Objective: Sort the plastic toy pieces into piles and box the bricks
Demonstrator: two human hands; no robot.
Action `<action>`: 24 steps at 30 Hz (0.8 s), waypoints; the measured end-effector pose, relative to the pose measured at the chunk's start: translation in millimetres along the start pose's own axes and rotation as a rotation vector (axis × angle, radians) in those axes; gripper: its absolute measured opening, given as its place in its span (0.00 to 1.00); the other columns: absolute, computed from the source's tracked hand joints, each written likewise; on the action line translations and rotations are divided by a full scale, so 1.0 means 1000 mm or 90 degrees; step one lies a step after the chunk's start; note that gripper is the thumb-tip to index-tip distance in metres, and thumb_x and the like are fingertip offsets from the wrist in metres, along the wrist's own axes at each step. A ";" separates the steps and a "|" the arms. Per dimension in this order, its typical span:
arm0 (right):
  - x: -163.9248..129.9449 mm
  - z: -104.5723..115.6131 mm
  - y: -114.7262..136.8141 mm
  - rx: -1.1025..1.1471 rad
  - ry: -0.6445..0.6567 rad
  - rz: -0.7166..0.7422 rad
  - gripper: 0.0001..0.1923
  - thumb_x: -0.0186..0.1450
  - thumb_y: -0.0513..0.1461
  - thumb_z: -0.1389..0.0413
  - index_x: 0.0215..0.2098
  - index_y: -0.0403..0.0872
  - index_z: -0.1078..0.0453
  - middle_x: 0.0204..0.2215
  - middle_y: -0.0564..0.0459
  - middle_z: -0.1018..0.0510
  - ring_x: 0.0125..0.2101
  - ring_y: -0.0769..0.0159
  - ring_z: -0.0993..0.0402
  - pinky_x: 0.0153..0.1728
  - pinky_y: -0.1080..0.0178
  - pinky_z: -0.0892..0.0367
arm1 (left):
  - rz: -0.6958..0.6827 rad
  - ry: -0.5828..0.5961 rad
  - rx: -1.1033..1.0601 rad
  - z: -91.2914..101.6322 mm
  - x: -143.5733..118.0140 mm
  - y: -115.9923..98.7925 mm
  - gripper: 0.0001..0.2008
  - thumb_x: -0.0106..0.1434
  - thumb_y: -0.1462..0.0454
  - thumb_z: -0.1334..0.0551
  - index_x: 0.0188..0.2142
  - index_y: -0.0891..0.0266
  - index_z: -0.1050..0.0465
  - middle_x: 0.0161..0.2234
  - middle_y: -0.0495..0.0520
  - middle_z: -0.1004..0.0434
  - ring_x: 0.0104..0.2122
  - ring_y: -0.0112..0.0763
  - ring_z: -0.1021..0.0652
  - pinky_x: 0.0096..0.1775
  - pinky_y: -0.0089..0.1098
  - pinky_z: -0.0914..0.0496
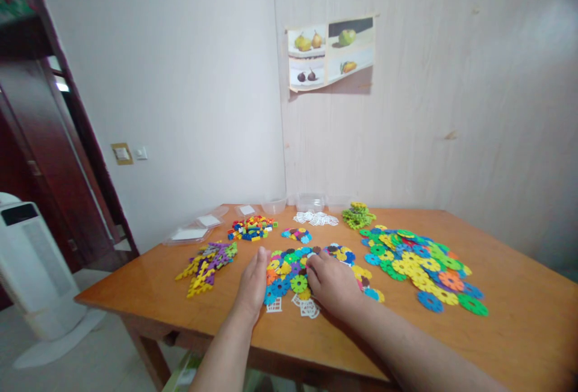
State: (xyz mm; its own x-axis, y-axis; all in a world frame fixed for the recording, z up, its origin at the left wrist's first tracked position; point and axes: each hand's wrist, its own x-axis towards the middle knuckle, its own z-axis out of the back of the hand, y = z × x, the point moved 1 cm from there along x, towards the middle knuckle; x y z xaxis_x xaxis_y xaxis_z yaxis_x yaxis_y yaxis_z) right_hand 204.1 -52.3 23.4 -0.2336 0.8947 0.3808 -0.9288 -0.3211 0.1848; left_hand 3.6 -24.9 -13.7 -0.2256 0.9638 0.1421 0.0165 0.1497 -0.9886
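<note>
My left hand (253,283) stands on its edge against the left side of a central pile of small coloured notched discs (289,265), its fingers straight and together. My right hand (336,283) lies over the right part of that pile with its fingers curled down among the discs. What those fingers hold, if anything, is hidden. White lattice pieces (307,306) poke out at the pile's front edge, between my hands. A smaller group of discs (297,235) lies just behind the pile.
Larger notched discs (415,259) spread across the right of the wooden table (510,295). Yellow and purple pieces (208,265) lie at left, with small bricks (253,227) behind. White pieces (316,218), green pieces (358,216), clear tubs (310,202) and lids (192,234) line the back.
</note>
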 end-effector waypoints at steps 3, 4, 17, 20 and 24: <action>-0.004 -0.001 0.003 0.027 0.003 0.008 0.13 0.70 0.44 0.51 0.37 0.48 0.26 0.37 0.48 0.21 0.38 0.61 0.24 0.32 0.63 0.43 | -0.007 0.006 0.013 0.000 0.002 0.001 0.35 0.64 0.39 0.46 0.54 0.64 0.25 0.58 0.65 0.27 0.59 0.45 0.27 0.62 0.44 0.37; -0.005 -0.002 0.005 0.033 0.005 0.009 0.14 0.69 0.46 0.49 0.37 0.48 0.26 0.37 0.48 0.21 0.39 0.60 0.24 0.32 0.63 0.43 | -0.009 0.008 0.017 0.000 0.002 0.002 0.35 0.63 0.39 0.46 0.54 0.64 0.26 0.58 0.65 0.27 0.59 0.45 0.27 0.62 0.44 0.37; -0.002 0.000 0.022 -0.047 0.043 0.073 0.16 0.68 0.47 0.50 0.41 0.46 0.25 0.39 0.44 0.21 0.38 0.55 0.22 0.35 0.60 0.34 | -0.010 0.009 0.034 0.000 0.001 -0.002 0.32 0.63 0.40 0.43 0.52 0.62 0.25 0.58 0.63 0.26 0.59 0.45 0.28 0.62 0.46 0.38; 0.001 0.007 0.021 -0.071 0.056 0.072 0.18 0.72 0.43 0.55 0.40 0.44 0.25 0.36 0.42 0.20 0.34 0.56 0.22 0.33 0.61 0.34 | -0.006 0.005 0.029 -0.001 -0.001 -0.004 0.31 0.62 0.40 0.42 0.51 0.62 0.25 0.58 0.62 0.27 0.59 0.44 0.28 0.63 0.45 0.39; 0.007 0.012 0.010 -0.058 0.064 0.002 0.18 0.72 0.42 0.55 0.39 0.43 0.24 0.38 0.41 0.19 0.35 0.57 0.21 0.32 0.62 0.36 | -0.013 0.005 0.020 -0.001 -0.001 -0.004 0.31 0.62 0.40 0.41 0.51 0.61 0.25 0.58 0.62 0.26 0.60 0.44 0.28 0.63 0.45 0.39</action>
State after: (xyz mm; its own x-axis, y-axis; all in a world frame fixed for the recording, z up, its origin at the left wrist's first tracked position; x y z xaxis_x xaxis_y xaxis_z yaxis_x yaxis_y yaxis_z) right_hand 196.9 -52.7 39.0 -0.2600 0.9220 0.2869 -0.9493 -0.2985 0.0991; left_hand 4.6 -26.3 -9.8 -0.2184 0.9622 0.1629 -0.0188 0.1627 -0.9865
